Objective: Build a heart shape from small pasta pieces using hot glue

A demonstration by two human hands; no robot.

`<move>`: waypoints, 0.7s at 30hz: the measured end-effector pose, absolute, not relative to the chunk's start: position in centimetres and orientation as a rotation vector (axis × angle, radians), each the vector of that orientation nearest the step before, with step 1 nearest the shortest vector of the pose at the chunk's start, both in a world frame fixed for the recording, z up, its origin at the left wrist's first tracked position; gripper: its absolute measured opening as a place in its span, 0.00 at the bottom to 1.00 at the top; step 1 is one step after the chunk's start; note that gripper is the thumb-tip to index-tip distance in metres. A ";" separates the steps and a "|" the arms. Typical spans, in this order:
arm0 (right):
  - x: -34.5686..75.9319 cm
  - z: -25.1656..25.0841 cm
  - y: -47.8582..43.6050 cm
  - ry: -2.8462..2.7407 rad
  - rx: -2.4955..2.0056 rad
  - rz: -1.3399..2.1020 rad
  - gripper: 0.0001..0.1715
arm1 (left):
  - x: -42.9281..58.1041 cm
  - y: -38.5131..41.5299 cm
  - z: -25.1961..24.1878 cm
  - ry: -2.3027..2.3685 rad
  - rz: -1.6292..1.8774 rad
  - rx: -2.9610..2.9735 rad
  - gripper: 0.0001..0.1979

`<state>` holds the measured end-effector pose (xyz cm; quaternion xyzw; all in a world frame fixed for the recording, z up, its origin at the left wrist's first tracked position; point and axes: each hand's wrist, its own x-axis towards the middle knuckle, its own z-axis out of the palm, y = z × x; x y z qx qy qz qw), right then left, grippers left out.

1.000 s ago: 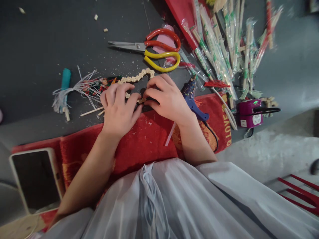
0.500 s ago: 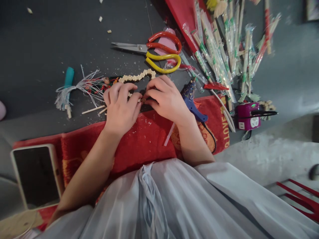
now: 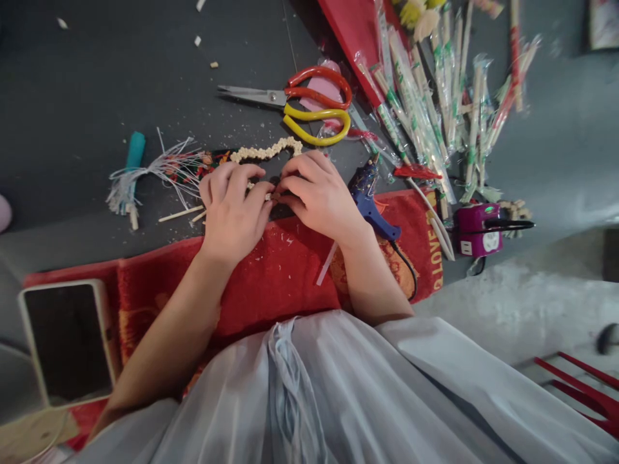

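Observation:
My left hand (image 3: 231, 212) and my right hand (image 3: 316, 193) meet at the edge of a dark table, fingertips pinched together on a small dark piece with cream bumps (image 3: 271, 193). A curved string of cream bead-like pieces (image 3: 265, 150) arches just above the fingers. Most of the held piece is hidden under my hands. Both wrists rest on a red cloth (image 3: 280, 270).
Red- and yellow-handled scissors (image 3: 309, 106) lie beyond the hands. A blue glue gun (image 3: 370, 200) sits right of my right hand, a purple socket block (image 3: 476, 229) further right. Wrapped chopsticks (image 3: 430, 96) are piled at top right. A tassel bundle (image 3: 155, 171) and a phone (image 3: 68, 341) lie left.
The hands stay pinched on the piece with only slight finger shifts. The view has drifted a little.

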<state>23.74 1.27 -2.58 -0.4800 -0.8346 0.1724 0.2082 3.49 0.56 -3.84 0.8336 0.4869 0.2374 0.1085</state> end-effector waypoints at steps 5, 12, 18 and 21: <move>23.5 -2.0 1.1 -2.338 -1.381 0.462 0.12 | 3.3 0.4 -3.7 1.431 0.720 2.428 0.11; 23.7 -1.0 0.7 -2.361 -1.414 0.457 0.11 | 2.2 -0.8 -3.2 1.467 0.828 2.472 0.08; 23.4 -0.4 0.5 -2.418 -1.485 0.425 0.13 | 1.8 -0.9 -3.8 1.441 0.777 2.593 0.10; 23.2 -0.2 0.7 -2.439 -1.497 0.401 0.13 | 1.9 -0.7 -3.7 1.402 0.797 2.708 0.11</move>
